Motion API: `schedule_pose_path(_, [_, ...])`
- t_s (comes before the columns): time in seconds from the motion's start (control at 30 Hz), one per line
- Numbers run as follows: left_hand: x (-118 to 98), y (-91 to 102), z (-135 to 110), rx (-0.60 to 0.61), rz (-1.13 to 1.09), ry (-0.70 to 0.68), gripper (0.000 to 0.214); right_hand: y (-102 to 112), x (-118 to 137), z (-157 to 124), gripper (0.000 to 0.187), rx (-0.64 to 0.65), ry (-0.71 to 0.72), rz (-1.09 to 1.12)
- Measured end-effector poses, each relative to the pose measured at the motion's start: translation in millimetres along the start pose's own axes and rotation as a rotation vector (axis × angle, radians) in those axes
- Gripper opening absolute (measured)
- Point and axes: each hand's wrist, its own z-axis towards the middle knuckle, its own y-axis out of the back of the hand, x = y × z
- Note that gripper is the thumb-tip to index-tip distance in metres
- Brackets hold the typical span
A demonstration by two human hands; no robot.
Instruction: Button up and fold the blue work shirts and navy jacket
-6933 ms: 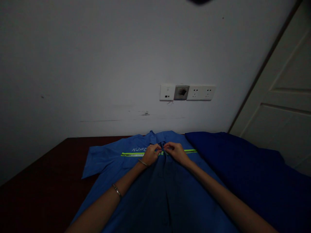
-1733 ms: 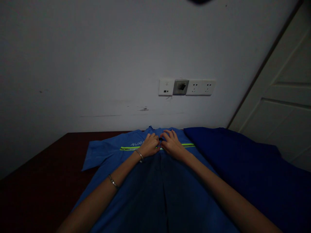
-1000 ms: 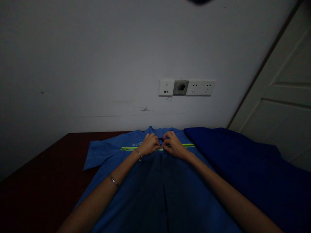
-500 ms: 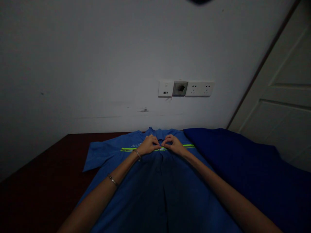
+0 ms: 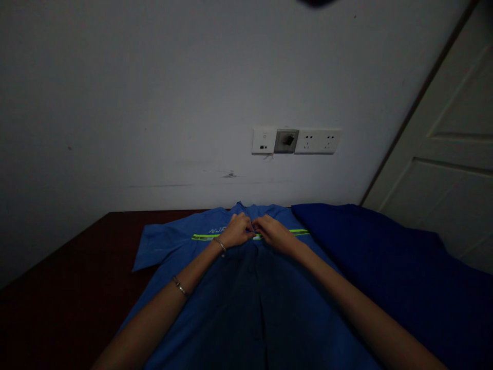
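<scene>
A blue short-sleeved shirt (image 5: 215, 288) lies spread out front up, its collar toward the wall and a yellow-green reflective stripe (image 5: 204, 237) across the chest. At the stripe, over the front opening, my left hand (image 5: 236, 230) pinches one edge of the shirt. Fingertips almost touching it, my right hand (image 5: 271, 231) is closed on the opposite edge of the same opening. Any button between the fingers is too small and dark to make out. Below the hands the front placket runs down toward me, with a narrow gap showing in its lower part.
Dark blue cloth (image 5: 385, 257) lies on the right, beside the shirt. The dark reddish-brown table (image 5: 77, 277) shows on the left. Behind is a pale wall (image 5: 154, 103) with a row of sockets (image 5: 314, 141); a white panelled door (image 5: 454, 169) stands at the right.
My right hand has turned over and moved slightly left, its fingers closing in toward the left hand. The left hand stays nearly in place, its fingers curled a little more.
</scene>
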Motion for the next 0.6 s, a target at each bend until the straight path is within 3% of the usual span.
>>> schedule_pose_path(0.27, [-1.7, 0.0, 0.0, 0.009, 0.047, -0.017, 0.014, -4.9, -0.7, -1.7, 0.019, 0.000, 0.005, -0.032])
schedule_pose_path(0.6, [-3.0, 2.2, -0.7, 0.012, 0.098, -0.050, 0.016, -16.6, -13.8, -1.8, 0.032, -0.082, -0.036, 0.237])
